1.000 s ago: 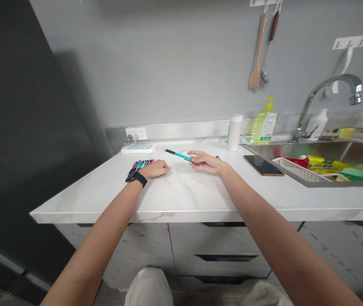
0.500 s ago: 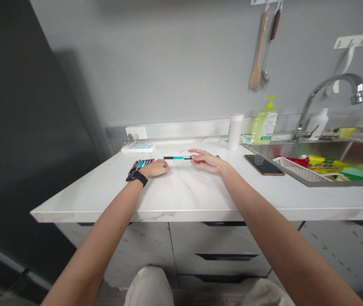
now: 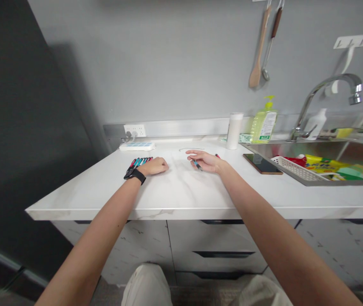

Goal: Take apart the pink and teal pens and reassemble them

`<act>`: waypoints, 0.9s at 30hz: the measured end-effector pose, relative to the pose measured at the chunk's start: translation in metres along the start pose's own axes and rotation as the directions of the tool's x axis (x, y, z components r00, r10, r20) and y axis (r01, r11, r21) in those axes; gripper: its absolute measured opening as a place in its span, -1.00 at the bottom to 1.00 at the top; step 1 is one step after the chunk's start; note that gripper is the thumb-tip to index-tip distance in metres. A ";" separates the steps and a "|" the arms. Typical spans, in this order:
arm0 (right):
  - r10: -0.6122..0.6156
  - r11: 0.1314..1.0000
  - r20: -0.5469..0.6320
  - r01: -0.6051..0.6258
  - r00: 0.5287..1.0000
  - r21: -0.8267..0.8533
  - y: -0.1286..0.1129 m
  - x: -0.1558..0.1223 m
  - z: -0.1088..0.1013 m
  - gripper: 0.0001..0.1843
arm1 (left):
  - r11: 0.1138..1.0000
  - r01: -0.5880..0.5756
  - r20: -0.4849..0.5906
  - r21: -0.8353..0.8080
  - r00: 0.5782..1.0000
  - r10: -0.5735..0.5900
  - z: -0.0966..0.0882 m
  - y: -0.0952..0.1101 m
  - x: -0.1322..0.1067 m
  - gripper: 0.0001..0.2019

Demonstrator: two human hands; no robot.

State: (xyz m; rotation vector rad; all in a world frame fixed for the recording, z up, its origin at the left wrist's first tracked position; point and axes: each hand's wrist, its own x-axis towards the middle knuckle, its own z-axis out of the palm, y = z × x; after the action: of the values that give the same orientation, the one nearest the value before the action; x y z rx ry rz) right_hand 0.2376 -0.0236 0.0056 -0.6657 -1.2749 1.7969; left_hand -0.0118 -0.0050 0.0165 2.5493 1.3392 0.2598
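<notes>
A short blue and black pen (image 3: 197, 165) is held in the fingers of my right hand (image 3: 208, 161), above the middle of the white counter; its tip points down toward me. My left hand (image 3: 156, 166), with a black watch at the wrist, is curled closed by the counter top. Whether anything is inside its fingers is hidden. Beside it, on the far left side, several pens (image 3: 140, 161) in pink, teal and black lie in a row, partly covered by the hand and watch. The red end of another pen (image 3: 217, 156) shows behind my right hand.
A thin wire-like item (image 3: 184, 149) lies behind my right hand. To the left is a power strip (image 3: 137, 146). Rightward stand a white canister (image 3: 234, 131) and a yellow-green soap bottle (image 3: 264, 123); a phone (image 3: 262, 164) lies near the sink (image 3: 337, 183).
The pen in my right hand was stretched sideways toward my left hand; now it is turned, its tip pointing toward me. My left hand has stayed beside the row of pens.
</notes>
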 end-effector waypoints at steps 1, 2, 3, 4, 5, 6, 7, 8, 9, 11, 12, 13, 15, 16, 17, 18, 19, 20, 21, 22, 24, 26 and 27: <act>0.005 1.000 0.011 -0.005 1.000 0.005 0.000 0.000 0.000 -0.78 | 1.000 0.005 0.001 0.001 1.000 -0.005 0.000 0.000 0.000 -0.81; 0.011 1.000 0.027 -0.011 1.000 0.002 0.000 0.000 -0.001 -0.79 | 1.000 0.009 0.003 0.000 1.000 -0.009 0.000 0.001 0.000 -0.82; 0.015 1.000 0.041 -0.015 0.999 -0.005 0.001 0.001 -0.001 -0.81 | 1.000 0.009 0.006 -0.002 1.000 -0.009 0.000 0.001 0.000 -0.82; 0.010 1.000 0.047 -0.010 0.999 -0.016 0.002 0.001 -0.002 -0.83 | 1.000 0.008 0.007 -0.005 1.000 -0.008 0.000 0.001 0.000 -0.82; -0.003 1.000 0.044 0.004 0.999 -0.027 0.002 0.001 -0.002 -0.85 | 1.000 0.004 0.006 -0.007 1.000 -0.004 0.000 0.001 0.000 -0.82; -0.019 0.999 0.035 0.020 0.999 -0.035 0.003 0.002 -0.002 -0.86 | 1.000 -0.002 0.004 -0.009 1.000 0.003 0.000 0.001 0.001 -0.81; -0.035 0.999 0.028 0.036 0.999 -0.039 0.003 0.002 -0.003 -0.86 | 1.000 -0.009 -0.001 -0.010 1.000 0.009 0.000 0.000 0.001 -0.81; -0.044 0.998 0.028 0.045 0.999 -0.038 0.004 0.002 -0.003 -0.85 | 1.000 -0.016 -0.006 -0.012 1.000 0.016 0.001 0.000 0.002 -0.81; -0.041 0.998 0.038 0.042 0.998 -0.038 0.004 0.001 -0.003 -0.84 | 1.000 -0.020 -0.011 -0.012 1.000 0.020 0.001 -0.001 0.002 -0.81; -0.015 0.998 0.083 0.020 0.996 -0.060 0.004 0.000 -0.003 -0.83 | 1.000 -0.024 -0.013 -0.011 1.000 0.024 0.002 -0.003 0.003 -0.81; -0.006 0.997 0.102 0.015 0.995 -0.080 0.004 0.000 -0.003 -0.84 | 1.000 -0.023 -0.011 -0.012 1.000 0.023 0.002 -0.004 0.004 -0.81; -0.008 0.995 0.107 0.019 0.994 -0.096 0.004 0.000 -0.003 -0.84 | 1.000 -0.022 -0.009 -0.014 1.000 0.022 0.002 -0.004 0.004 -0.81; -0.030 0.994 0.085 0.039 0.996 -0.101 0.003 -0.001 -0.003 -0.86 | 1.000 -0.020 -0.010 -0.019 1.000 0.020 0.002 -0.005 0.004 -0.81; -0.036 0.995 0.071 0.042 0.997 -0.089 0.003 -0.001 -0.002 -0.86 | 1.000 -0.022 -0.013 -0.022 1.000 0.022 0.002 -0.005 0.004 -0.82; -0.030 0.997 0.064 0.034 0.997 -0.073 0.003 -0.001 -0.002 -0.85 | 0.999 -0.023 -0.018 -0.024 1.000 0.022 0.002 -0.005 0.004 -0.82; -0.014 0.998 0.070 0.019 0.997 -0.064 0.003 -0.001 -0.002 -0.85 | 0.999 -0.020 -0.020 -0.025 1.000 0.020 0.002 -0.005 0.004 -0.82; 0.001 0.998 0.083 0.005 0.997 -0.068 0.003 -0.001 -0.002 -0.85 | 1.000 -0.016 -0.020 -0.026 1.000 0.015 0.002 -0.005 0.004 -0.82; 0.015 0.996 0.097 -0.006 0.995 -0.088 0.003 -0.001 -0.002 -0.86 | 1.000 -0.012 -0.018 -0.029 1.000 0.011 0.002 -0.005 0.004 -0.82; 0.019 0.994 0.103 -0.007 0.995 -0.112 0.003 0.000 -0.002 -0.87 | 0.999 -0.009 -0.015 -0.031 1.000 0.009 0.002 -0.005 0.004 -0.82; 0.016 0.992 0.103 -0.002 0.995 -0.130 0.003 0.000 -0.002 -0.88 | 1.000 -0.006 -0.012 -0.030 1.000 0.006 0.002 -0.005 0.004 -0.81; 0.004 0.992 0.102 0.009 0.995 -0.127 0.004 0.000 -0.003 -0.86 | 1.000 -0.001 -0.014 -0.020 1.000 0.001 0.002 -0.005 0.004 -0.81; 0.010 0.995 0.123 0.001 0.992 -0.095 0.004 0.000 -0.003 -0.84 | 1.000 0.003 -0.020 -0.006 1.000 -0.003 0.002 -0.005 0.004 -0.81; 0.025 0.995 0.144 -0.011 0.989 -0.094 0.004 -0.001 -0.002 -0.84 | 1.000 0.004 -0.020 0.002 1.000 -0.004 0.002 -0.006 0.004 -0.81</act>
State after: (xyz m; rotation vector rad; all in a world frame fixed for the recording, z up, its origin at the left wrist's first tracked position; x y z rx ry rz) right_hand 0.2388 -0.0237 0.0013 -0.6076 -1.4617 1.8373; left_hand -0.0134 0.0009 0.0129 2.5524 1.3523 0.2836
